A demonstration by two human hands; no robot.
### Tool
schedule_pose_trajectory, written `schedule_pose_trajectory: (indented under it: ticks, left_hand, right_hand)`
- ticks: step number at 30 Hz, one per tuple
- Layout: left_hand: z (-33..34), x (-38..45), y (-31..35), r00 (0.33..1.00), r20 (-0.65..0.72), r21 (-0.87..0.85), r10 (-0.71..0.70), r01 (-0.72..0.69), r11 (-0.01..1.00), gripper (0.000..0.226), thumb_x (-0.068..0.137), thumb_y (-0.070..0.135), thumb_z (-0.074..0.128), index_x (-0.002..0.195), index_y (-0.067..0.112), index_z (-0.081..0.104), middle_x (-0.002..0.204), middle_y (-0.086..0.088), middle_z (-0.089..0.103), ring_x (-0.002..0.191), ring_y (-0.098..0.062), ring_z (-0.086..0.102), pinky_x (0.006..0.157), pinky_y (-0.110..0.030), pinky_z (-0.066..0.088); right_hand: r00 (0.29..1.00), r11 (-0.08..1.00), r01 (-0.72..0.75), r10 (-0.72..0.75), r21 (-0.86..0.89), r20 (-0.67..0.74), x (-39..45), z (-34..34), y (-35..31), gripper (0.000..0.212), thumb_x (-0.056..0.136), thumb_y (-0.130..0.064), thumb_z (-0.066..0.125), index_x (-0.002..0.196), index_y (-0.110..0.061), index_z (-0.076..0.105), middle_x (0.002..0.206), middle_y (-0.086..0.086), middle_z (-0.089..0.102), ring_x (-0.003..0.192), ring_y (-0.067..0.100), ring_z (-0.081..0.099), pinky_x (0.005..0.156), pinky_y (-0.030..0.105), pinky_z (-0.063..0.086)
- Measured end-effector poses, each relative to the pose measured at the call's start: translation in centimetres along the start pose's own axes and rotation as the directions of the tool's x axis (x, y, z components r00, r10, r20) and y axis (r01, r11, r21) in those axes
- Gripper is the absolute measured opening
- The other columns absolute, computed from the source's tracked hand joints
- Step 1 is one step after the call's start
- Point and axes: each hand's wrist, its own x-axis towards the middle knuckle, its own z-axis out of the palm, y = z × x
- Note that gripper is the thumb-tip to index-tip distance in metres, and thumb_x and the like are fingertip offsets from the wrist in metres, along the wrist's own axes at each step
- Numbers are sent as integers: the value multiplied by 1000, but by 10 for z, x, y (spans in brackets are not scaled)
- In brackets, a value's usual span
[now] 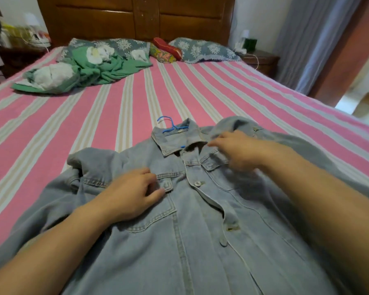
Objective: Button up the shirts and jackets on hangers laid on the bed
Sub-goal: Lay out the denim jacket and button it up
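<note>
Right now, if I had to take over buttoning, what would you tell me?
Left hand: lies on the denim jacket by its chest pocket, fingers loosely curled, gripping nothing.
Right hand: at the collar end, blurred; whether it pinches cloth is unclear.
The jacket lies front up on the striped bed, on a blue hanger.
Done: one upper button looks fastened.
Left: the placket gapes below it; the collar is open.

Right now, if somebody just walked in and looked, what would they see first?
First, the big blue denim jacket spread on the pink striped bed, with a blue hanger poking from its collar. Both hands are on it: the left hand on a chest pocket, the right hand near the collar. Then the crumpled green blanket by the pillows.
</note>
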Motion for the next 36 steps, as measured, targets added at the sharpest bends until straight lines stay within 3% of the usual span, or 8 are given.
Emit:
schedule_pose_trajectory:
  ticks: [5, 8, 11, 14, 16, 22, 33, 36]
  left_hand:
    - [-35, 31, 45, 995, -14, 247, -102, 103, 964, 40, 98, 54, 47, 93, 18, 63, 106, -1, 56, 99, -25, 60, 80, -34, 47]
    - [-40, 74, 90, 970, -239, -127, 42, -74, 989, 27, 92, 46, 64, 111, 27, 62, 109, 7, 59, 102, -16, 57, 89, -37, 49]
    - [-7, 127, 119, 994, -90, -265, 56, -79, 961, 54, 86, 36, 74, 135, 24, 55, 129, 0, 60, 120, -19, 55, 100, -32, 44]
    - [38, 157, 106, 961, -220, -455, -166, 50, 889, 7, 91, 21, 71, 86, 21, 65, 76, 8, 65, 79, -14, 63, 68, -32, 39]
    - [53, 160, 93, 919, -157, -750, -360, 126, 649, 29, 96, 20, 68, 68, 14, 63, 52, 12, 55, 51, -1, 49, 55, -27, 35]
    - [39, 159, 93, 923, 111, -990, -368, 137, 43, 19, 97, 14, 63, 94, 0, 76, 100, -24, 75, 90, -28, 70, 92, -42, 55]
    - [35, 155, 82, 958, 164, -986, -235, 162, -25, 22, 98, 11, 57, 81, 14, 70, 82, -9, 69, 80, -22, 65, 85, -37, 51]
    - [35, 156, 84, 957, 160, -987, -244, 163, -9, 24, 100, 12, 55, 80, 13, 67, 73, -6, 67, 69, -18, 63, 72, -30, 52]
  right_hand:
    - [976, 985, 100, -71, 138, -204, 20, 77, 46, 47, 93, -16, 59, 138, -26, 59, 135, 3, 63, 125, 30, 55, 107, 41, 42]
    - [945, 884, 66, 94, 463, -313, 27, 85, 59, 34, 94, -8, 60, 125, -18, 69, 126, 3, 70, 119, 22, 61, 106, 35, 43]
    - [898, 798, 86, 198, 596, -394, 34, 85, 71, 9, 94, -19, 66, 93, -22, 74, 94, -2, 75, 88, 19, 66, 83, 39, 50]
    - [792, 826, 3, 342, 563, -506, 42, 91, 75, 10, 90, -25, 70, 98, -19, 71, 96, 2, 70, 88, 21, 60, 81, 37, 49]
    - [715, 804, -10, 421, 594, -558, 41, 78, 79, 12, 87, -18, 71, 98, -16, 67, 96, 4, 66, 88, 22, 58, 80, 35, 47]
    - [966, 896, 163, -59, 412, -253, 19, 69, 67, 23, 76, -27, 83, 96, -28, 71, 94, -10, 67, 85, 9, 61, 81, 28, 49]
    - [931, 934, 57, 78, 353, -355, 33, 79, 36, 7, 93, -29, 61, 88, -27, 57, 94, 5, 67, 94, 30, 60, 77, 42, 49]
    - [957, 934, 160, -67, 321, -282, 34, 82, 37, 9, 91, -30, 65, 100, -32, 64, 96, -4, 58, 95, 23, 59, 82, 41, 50]
